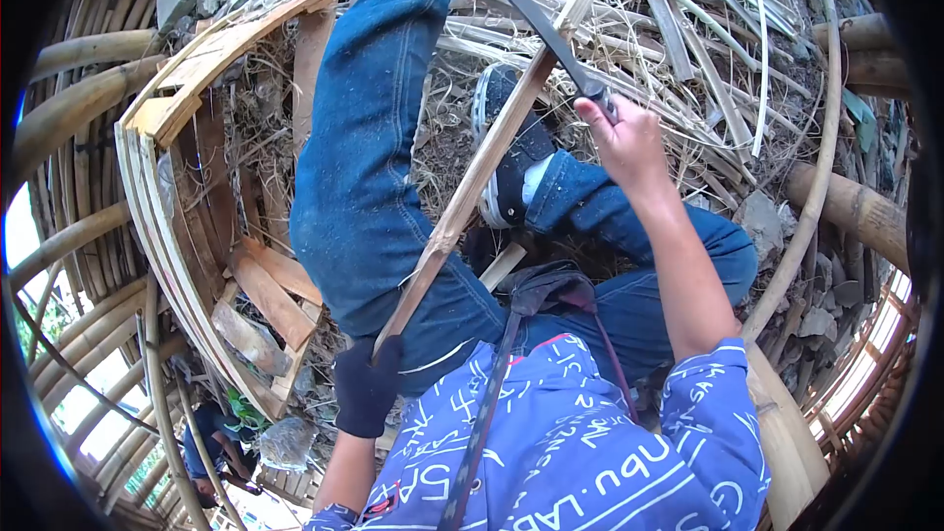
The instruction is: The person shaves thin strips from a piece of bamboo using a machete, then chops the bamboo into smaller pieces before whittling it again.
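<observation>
My left hand (368, 385), in a black glove, grips the lower end of a long wooden strip (470, 199). The strip runs diagonally up over my jeans and past my shoe (511, 133). My bare right hand (625, 138) is closed around the dark handle of a long blade (521, 5). The blade reaches up and left from my hand and crosses the strip near its upper part. Whether its edge bites into the wood cannot be made out.
A wooden frame (157, 197) stands at the left, with board pieces (265, 295) inside. Split strips and shavings (678, 88) cover the ground ahead. Bamboo poles (855, 211) line both sides. Another person (211, 442) is at the lower left, beyond the poles.
</observation>
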Motion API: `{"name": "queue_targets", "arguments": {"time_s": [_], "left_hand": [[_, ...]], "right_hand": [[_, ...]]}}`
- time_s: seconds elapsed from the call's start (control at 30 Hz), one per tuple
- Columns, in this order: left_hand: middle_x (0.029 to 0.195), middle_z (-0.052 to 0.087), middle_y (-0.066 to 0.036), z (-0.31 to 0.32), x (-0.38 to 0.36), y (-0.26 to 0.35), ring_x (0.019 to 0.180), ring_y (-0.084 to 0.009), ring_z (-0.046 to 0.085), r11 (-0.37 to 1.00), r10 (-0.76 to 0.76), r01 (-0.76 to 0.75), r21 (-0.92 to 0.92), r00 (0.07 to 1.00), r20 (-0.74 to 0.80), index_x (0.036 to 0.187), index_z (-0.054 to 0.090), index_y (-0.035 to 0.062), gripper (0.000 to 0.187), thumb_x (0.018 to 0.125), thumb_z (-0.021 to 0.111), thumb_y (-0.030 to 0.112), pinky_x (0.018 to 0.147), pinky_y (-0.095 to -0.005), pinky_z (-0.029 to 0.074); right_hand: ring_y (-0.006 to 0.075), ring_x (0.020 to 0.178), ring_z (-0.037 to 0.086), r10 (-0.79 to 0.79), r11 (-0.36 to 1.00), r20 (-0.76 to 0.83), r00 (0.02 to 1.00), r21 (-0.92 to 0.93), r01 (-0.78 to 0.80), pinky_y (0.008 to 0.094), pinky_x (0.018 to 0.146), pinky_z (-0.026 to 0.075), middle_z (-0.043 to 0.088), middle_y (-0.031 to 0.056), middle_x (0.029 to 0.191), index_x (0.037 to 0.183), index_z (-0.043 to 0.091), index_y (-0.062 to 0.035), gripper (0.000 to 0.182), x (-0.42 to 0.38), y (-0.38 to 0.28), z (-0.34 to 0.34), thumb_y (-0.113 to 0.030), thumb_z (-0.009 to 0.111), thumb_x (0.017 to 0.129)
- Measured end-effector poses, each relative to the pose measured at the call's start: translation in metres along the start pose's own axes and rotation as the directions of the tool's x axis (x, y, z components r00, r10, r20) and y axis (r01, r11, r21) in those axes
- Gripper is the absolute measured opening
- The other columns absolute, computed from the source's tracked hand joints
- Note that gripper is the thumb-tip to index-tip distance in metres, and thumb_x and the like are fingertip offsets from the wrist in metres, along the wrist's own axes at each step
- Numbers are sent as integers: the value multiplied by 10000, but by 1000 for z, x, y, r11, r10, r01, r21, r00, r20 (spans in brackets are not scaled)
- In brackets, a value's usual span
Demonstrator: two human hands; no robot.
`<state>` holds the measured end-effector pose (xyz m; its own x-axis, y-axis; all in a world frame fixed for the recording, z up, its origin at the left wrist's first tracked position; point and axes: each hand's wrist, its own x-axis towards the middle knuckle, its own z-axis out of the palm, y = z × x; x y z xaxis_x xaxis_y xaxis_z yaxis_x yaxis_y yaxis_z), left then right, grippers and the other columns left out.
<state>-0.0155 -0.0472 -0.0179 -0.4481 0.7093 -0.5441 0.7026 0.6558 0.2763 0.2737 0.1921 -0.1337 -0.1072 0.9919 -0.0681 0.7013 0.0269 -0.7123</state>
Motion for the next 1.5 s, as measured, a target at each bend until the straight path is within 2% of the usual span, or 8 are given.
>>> {"name": "queue_targets", "arguments": {"time_s": [0.13,0.47,0.67,0.87,1.0,1.13,1.27,1.5], "left_hand": [[557,539,-217,-1,3,4,465,-326,546,999,-8,8,-50,1000,-5,619,581,-31,307,762,679,222,464,-394,366],[531,523,-198,4,-3,-15,479,-355,549,990,133,-131,54,990,-38,616,564,1,275,763,681,202,451,-413,368],[567,547,-203,-1,-3,-16,510,-377,557,990,112,-113,78,993,19,664,592,13,233,763,679,206,468,-430,390],[583,556,-211,-2,1,-21,539,-394,568,976,180,-180,121,984,12,727,609,9,204,754,674,201,485,-438,415],[544,530,-209,-6,-1,-15,473,-341,553,990,14,-18,140,999,30,702,590,-16,234,769,659,197,464,-405,383],[526,523,-204,-1,-7,-15,448,-327,531,1000,20,-21,-17,998,-66,654,555,-24,262,778,649,187,453,-382,356],[553,540,-197,14,-21,-65,488,-322,558,992,69,-58,111,993,-98,682,567,-19,200,769,631,149,461,-394,366],[558,552,-192,31,-44,-85,520,-313,586,990,-9,-3,-140,996,-85,690,594,-20,191,773,591,151,493,-400,397]], "right_hand": [[324,470,554,-37,982,125,991,187,13,380,450,427,531,139,509,667,569,-28,567,-35,-29,4,-578,606,799],[308,534,608,-284,941,156,946,-145,306,390,472,470,552,109,524,618,517,-71,583,-17,-4,7,-635,628,713],[236,471,542,111,953,69,991,-289,-87,369,462,407,534,98,513,679,611,-30,628,47,48,-27,-642,541,802],[274,509,595,55,924,-48,997,-376,-69,376,480,464,558,106,501,596,567,-43,714,88,99,-58,-714,447,807],[242,470,584,46,976,-45,998,-213,-55,367,445,455,551,99,491,607,576,-36,710,78,67,-56,-708,460,807],[265,448,550,62,996,75,995,58,-67,375,457,425,531,126,488,699,643,-15,582,34,8,-45,-586,599,801],[307,473,581,-224,975,169,960,26,223,392,451,457,536,115,502,591,525,-69,564,-17,-29,-29,-598,632,753],[316,491,574,-281,957,171,944,127,262,387,446,449,527,108,504,585,501,-61,555,-53,-63,-14,-569,646,755]]}}
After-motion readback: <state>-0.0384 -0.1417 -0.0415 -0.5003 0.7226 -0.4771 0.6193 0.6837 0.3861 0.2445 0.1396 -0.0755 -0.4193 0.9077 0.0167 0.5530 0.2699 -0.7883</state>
